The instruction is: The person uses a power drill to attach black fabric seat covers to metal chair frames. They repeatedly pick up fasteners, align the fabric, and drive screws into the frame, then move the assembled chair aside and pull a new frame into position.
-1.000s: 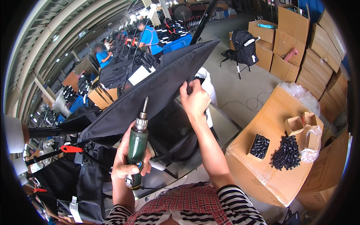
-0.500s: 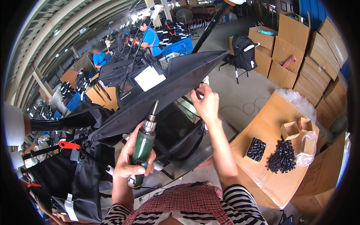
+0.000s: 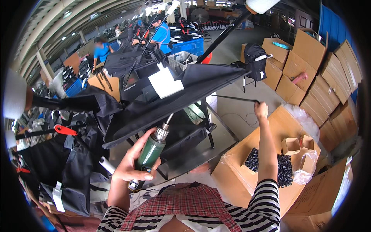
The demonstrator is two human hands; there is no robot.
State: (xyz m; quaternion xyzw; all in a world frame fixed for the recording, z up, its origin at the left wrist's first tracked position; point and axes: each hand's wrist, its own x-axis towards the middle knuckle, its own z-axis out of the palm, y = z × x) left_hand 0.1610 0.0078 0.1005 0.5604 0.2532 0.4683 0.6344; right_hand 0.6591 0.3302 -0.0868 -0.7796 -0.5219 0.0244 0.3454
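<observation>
My left hand (image 3: 133, 162) grips a green power screwdriver (image 3: 151, 151), its bit pointing up at the underside of a black fabric panel (image 3: 185, 91) stretched on a black metal frame. A white paper tag (image 3: 165, 82) lies on the panel. My right hand (image 3: 261, 109) is raised to the right, closed on the end of a thin black rod (image 3: 232, 98) that runs back to the frame.
An open cardboard box (image 3: 247, 170) at lower right holds small black parts (image 3: 284, 170) and a small carton (image 3: 290, 145). Stacked cardboard boxes (image 3: 324, 85) line the right. Folded black frames (image 3: 58, 154) crowd the left. People in blue shirts (image 3: 162, 33) work at the back.
My right hand left the panel's edge and swung out right, now holding the thin rod. The screwdriver shifted slightly right and stays under the panel, which has tilted flatter.
</observation>
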